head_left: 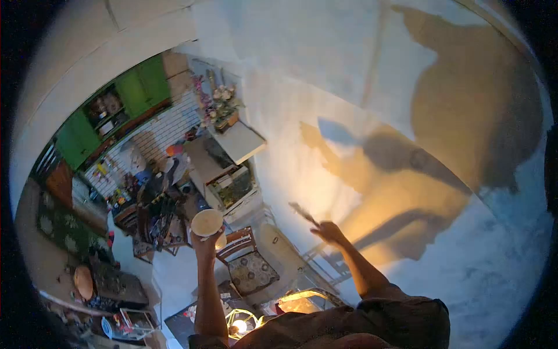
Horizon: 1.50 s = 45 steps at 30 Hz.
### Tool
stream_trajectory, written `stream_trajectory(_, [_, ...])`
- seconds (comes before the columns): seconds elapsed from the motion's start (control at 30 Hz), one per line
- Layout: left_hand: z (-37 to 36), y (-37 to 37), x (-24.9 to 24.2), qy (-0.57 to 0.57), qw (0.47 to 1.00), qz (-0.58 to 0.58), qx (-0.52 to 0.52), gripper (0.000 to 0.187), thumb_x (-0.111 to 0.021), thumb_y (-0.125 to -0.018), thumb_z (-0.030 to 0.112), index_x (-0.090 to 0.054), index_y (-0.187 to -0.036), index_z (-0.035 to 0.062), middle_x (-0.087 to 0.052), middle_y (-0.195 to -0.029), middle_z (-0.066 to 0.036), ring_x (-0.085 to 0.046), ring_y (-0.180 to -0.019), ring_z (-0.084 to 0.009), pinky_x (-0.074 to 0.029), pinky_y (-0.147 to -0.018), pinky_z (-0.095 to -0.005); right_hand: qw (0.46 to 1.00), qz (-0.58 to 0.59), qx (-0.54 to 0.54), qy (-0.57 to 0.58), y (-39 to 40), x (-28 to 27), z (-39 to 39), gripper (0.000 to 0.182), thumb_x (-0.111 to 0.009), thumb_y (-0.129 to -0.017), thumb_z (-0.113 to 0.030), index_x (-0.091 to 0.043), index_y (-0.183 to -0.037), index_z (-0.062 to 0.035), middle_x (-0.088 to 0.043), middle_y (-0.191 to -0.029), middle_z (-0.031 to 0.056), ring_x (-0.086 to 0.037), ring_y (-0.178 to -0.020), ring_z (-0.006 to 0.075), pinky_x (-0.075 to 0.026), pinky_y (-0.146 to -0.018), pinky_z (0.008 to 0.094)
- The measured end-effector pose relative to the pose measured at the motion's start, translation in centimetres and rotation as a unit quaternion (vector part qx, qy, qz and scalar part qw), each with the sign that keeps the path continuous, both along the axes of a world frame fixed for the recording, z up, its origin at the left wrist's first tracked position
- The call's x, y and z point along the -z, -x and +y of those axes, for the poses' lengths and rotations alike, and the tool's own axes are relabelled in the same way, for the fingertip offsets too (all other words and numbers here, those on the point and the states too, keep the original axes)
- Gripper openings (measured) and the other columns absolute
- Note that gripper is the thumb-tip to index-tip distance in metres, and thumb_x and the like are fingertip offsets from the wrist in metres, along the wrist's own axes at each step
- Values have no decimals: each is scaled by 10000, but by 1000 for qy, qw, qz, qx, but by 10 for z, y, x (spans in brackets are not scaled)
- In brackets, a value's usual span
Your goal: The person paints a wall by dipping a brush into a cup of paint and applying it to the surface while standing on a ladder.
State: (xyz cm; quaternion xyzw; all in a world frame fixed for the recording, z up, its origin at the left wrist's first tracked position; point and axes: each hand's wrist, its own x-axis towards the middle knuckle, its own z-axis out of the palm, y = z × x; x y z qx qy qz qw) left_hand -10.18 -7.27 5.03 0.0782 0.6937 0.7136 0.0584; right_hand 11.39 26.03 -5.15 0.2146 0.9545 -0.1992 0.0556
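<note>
A round, pale container (207,223) is held up by my left hand (204,243), its fingers wrapped round the lower side. My right hand (329,232) is closed on the handle of a thin tool (304,214), perhaps a brush or scraper, whose tip points up and left in front of the pale wall (279,145). Whether the tip touches the wall I cannot tell. Large shadows of my arms and body fall across the lit wall.
Below stand a chair (253,272) with a patterned seat and a glowing caged lamp (239,326). An aquarium (233,187), flowers (223,103), green cabinets (135,88) and a cluttered table lie to the left.
</note>
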Motion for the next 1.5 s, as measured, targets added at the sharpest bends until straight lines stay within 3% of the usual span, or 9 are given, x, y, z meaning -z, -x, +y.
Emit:
stream_trajectory(0.03, [2,-5,-12,-21,1000,-16,15,720,-821,-594,128,-429,-1189,28,-562,-1070,-120,-557,-992,-235,-455,-835,-367,994,70,-77,-45,-31,51,12,531,-471,-842,-513,-578,-758,-1,-557,-691,191,-558,-719,344,-422,-664,462])
stream_trajectory(0.13, [3,-5,-9,-3,1000,21,12,680,-807,-600,98,-451,-1175,31,-586,-1027,-108,-577,-943,-223,-454,-825,-348,990,66,119,29,-102,-33,-46,434,-517,-840,-456,-573,-813,-26,-562,-710,182,-562,-704,354,-435,-627,457])
stream_trajectory(0.43, [3,-35,-60,-9,998,53,32,586,-762,-622,39,-486,-1140,29,-555,-1056,-100,-544,-971,-211,-437,-834,-343,903,196,379,59,-208,-31,-132,326,-623,-805,-342,-566,-847,-23,-619,-725,188,-626,-694,347,-489,-592,411])
stream_trajectory(0.9, [11,-28,-74,-58,989,55,121,681,-750,-642,86,-438,-1246,54,-481,-1190,-122,-475,-1086,-244,-391,-929,-416,895,204,396,0,-236,-12,-197,324,-476,-897,-359,-482,-896,-35,-551,-689,204,-566,-615,383,-444,-534,502])
stream_trajectory(0.97, [12,-17,-63,-41,986,66,145,699,-752,-642,90,-420,-1256,54,-476,-1199,-121,-475,-1085,-246,-392,-929,-413,939,191,252,-134,-243,-1,-204,339,-474,-893,-379,-477,-923,-41,-552,-686,203,-568,-613,372,-444,-548,500])
stream_trajectory(1.0, [19,-13,-60,-22,984,79,157,717,-753,-642,95,-403,-1267,54,-470,-1208,-120,-474,-1085,-248,-394,-930,-410,902,162,396,60,-240,-3,-202,361,-478,-885,-397,-476,-925,-38,-551,-686,201,-571,-615,370,-443,-564,498])
stream_trajectory(1.17, [32,-44,-85,-29,985,78,149,699,-768,-633,116,-416,-1230,25,-496,-1175,-123,-496,-1048,-258,-416,-901,-404,898,128,414,76,-252,5,-220,412,-483,-870,-434,-466,-934,-27,-560,-671,192,-576,-614,363,-436,-558,479])
stream_trajectory(1.33, [66,-4,0,20,973,98,210,736,-798,-613,126,-417,-1235,24,-504,-1158,-133,-500,-1040,-259,-416,-908,-405,870,98,468,124,-254,-14,-230,438,-485,-850,-458,-506,-934,-29,-619,-770,217,-597,-721,410,-455,-636,503])
stream_trajectory(1.5, [51,-52,-66,-36,971,40,233,730,-789,-626,114,-412,-1244,22,-508,-1150,-131,-502,-1033,-280,-416,-911,-431,861,98,488,104,-255,-16,-256,461,-476,-849,-475,-503,-949,-26,-616,-784,228,-598,-743,407,-454,-651,501])
